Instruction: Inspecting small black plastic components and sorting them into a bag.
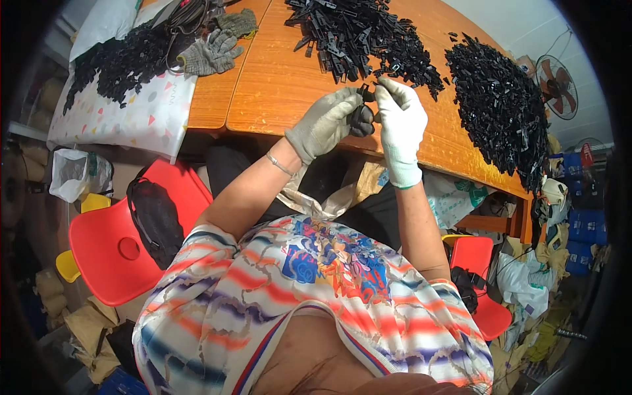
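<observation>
Both of my hands wear work gloves and meet just above the table's near edge. My left hand (324, 122), in a greyish-white glove with dark fingertips, is closed on a small black plastic part (365, 93). Close beside it, my right hand (400, 122), in a cleaner white glove, pinches at the same spot with thumb and forefinger. A thin dark tip shows at those fingers, too small to name. Beyond my hands lies a heap of long black plastic parts (339, 36); another heap of black pieces (497, 99) spreads to the right.
The orange wooden table (260, 99) has a patterned white sheet (125, 135) at left, carrying more black pieces (125, 66) and grey knit gloves (214, 52). Red chairs (105, 253) stand on both sides, one with a black bag (155, 220). A fan (557, 87) is at far right.
</observation>
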